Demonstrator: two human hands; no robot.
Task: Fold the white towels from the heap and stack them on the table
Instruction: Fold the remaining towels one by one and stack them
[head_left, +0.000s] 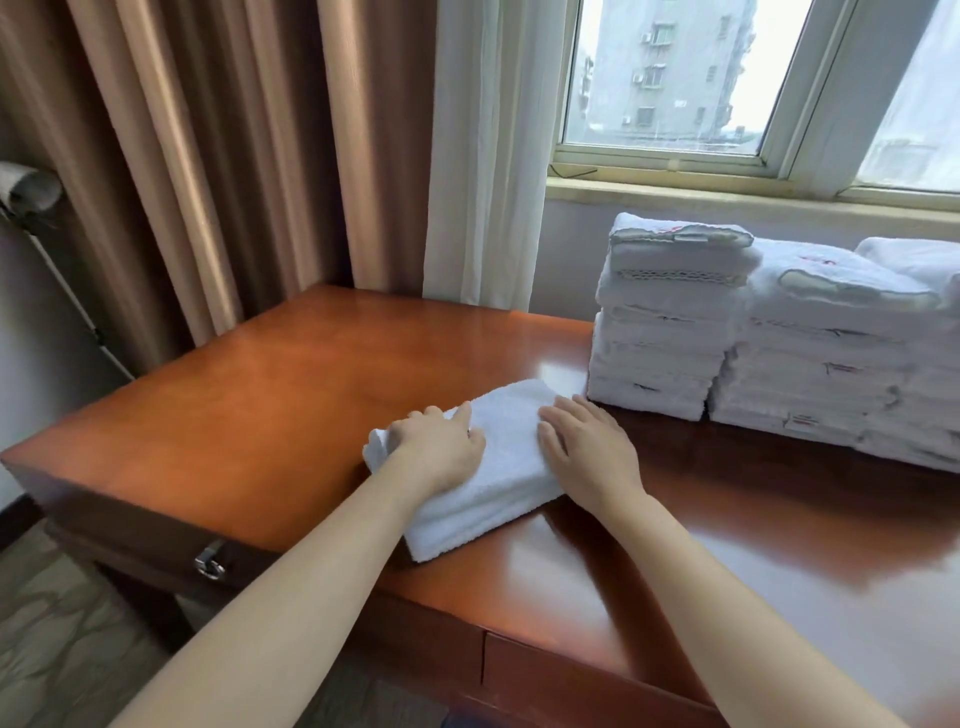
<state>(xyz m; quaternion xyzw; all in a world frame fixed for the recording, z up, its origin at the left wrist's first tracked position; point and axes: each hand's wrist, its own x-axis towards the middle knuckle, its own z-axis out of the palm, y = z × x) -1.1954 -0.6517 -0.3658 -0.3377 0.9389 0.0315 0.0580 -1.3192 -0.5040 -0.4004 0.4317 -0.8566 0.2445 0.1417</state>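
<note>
White towel (511, 441) — folded thick, layered edges, left hand (441, 449), right hand (589, 452) atop

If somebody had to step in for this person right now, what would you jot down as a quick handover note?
Hands: the left hand lies on the folded towel, fingers bent over its left edge. The right hand lies flat on its right side, fingers straight.
Things: that towel is near the front of the table, apart from the stacks of folded towels below the window.
Done: several stacks are built, and this towel looks folded.
Left: probably set it on a stack. The heap is out of view, so how many remain cannot be told.
</note>
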